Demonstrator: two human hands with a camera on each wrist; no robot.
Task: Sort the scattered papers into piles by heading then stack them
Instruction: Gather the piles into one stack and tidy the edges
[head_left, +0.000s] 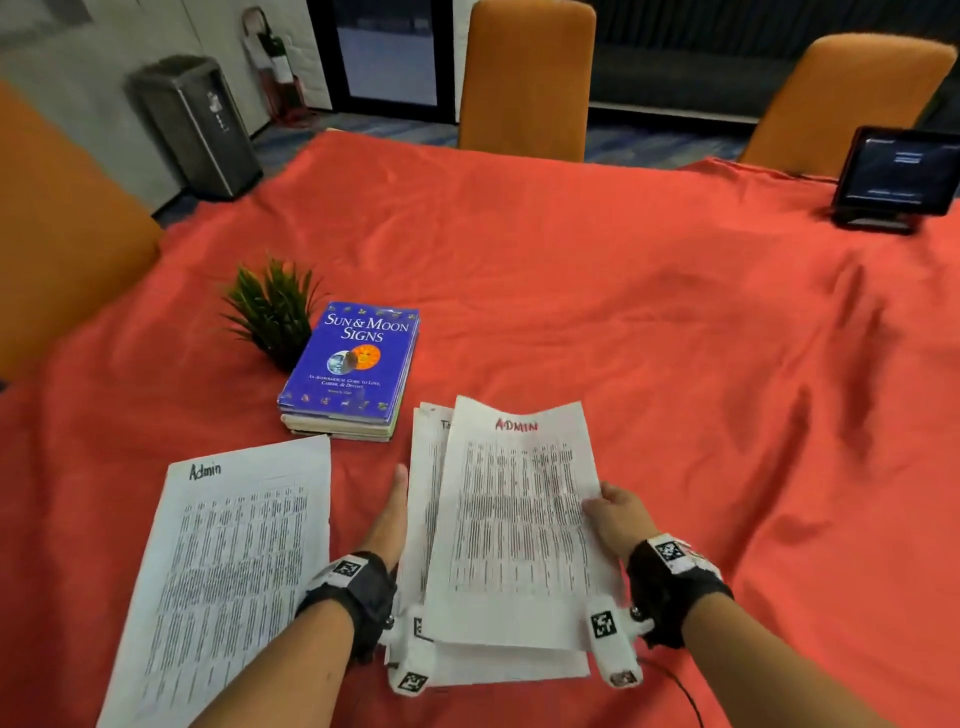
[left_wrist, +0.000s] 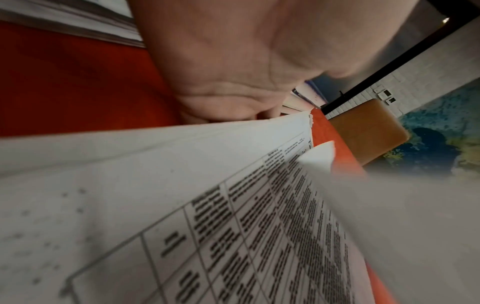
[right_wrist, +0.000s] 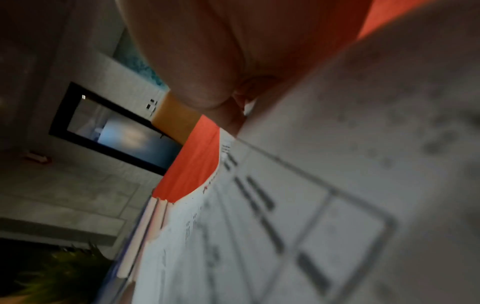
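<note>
A stack of printed papers (head_left: 431, 499) is held above the red tablecloth (head_left: 649, 291) near the front edge. My left hand (head_left: 392, 512) holds its left side, thumb along the edge and fingers hidden beneath. The top sheet (head_left: 514, 519) bears a red "ADMIN" heading and sits skewed to the right. My right hand (head_left: 610, 506) pinches its right edge, thumb on top. A lower sheet's heading is mostly covered. Another sheet headed "Admin" in black (head_left: 234, 561) lies flat at the left. In the wrist views, the left palm (left_wrist: 233, 72) and right hand (right_wrist: 207, 51) press against printed tables (left_wrist: 182, 205) (right_wrist: 311, 205).
A blue book, "Sun & Moon Signs" (head_left: 353, 358), lies on other books just beyond the papers, with a small green plant (head_left: 272, 312) behind it. A tablet on a stand (head_left: 901, 174) sits at the far right. Orange chairs (head_left: 527, 78) ring the table; a bin (head_left: 195, 124) stands far left.
</note>
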